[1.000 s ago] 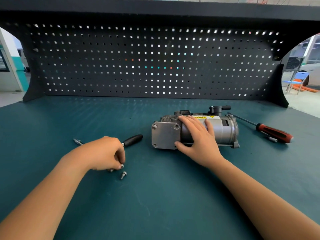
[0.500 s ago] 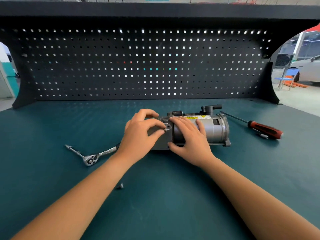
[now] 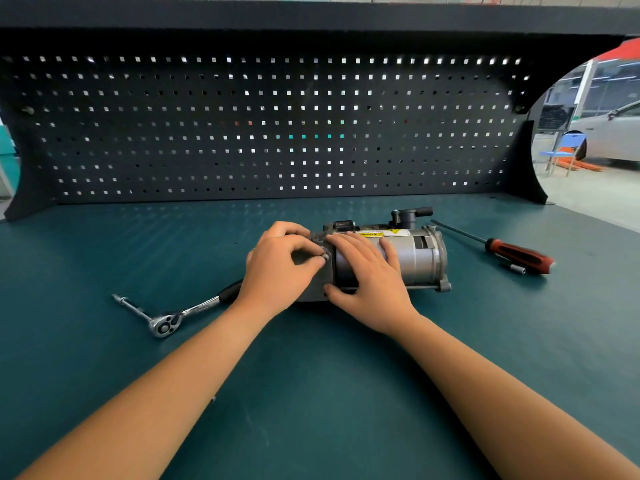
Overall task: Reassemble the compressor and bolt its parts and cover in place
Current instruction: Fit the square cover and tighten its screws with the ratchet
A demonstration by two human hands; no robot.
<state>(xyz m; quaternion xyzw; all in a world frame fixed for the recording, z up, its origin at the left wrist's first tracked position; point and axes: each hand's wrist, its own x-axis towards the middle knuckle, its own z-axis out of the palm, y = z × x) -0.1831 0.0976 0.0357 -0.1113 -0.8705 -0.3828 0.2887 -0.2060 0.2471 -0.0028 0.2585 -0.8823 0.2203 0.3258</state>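
Two bare hands busy on the teal-green bench top. Over on the left hand: fingers curled, thumb and forefinger pinching a small silver bolt against an upper corner of the square grey metal end cover. Over on the right hand: spread open across the grey cylindrical metal compressor, fingers laid straight over the top, thumb against the near side, pressing down, pinching nothing. Compressor position: on its side, mid-bench, end cover at the left end, yellow warning label up.

Looks like hand-starting a cover bolt. Biggest danger right now: cross-threading, from a tilted entry or a forced first turn. No judging alignment from up here, with the hole hidden behind the fingertips. Next danger: a slip out of that pinch, then a roll across the bench and away. Worth watching too: a shift of the cover off its holes under sideways finger pressure, or a roll of the round body under a slackening right palm.

Lying just left of the left wrist, a chrome ratchet wrench with extension bar and black grip; well off to the right, a long screwdriver with a red-and-black handle. Grabbing the ratchet too early, before a few clean finger turns, likely to chew the threads. Behind it all, a black perforated back panel.
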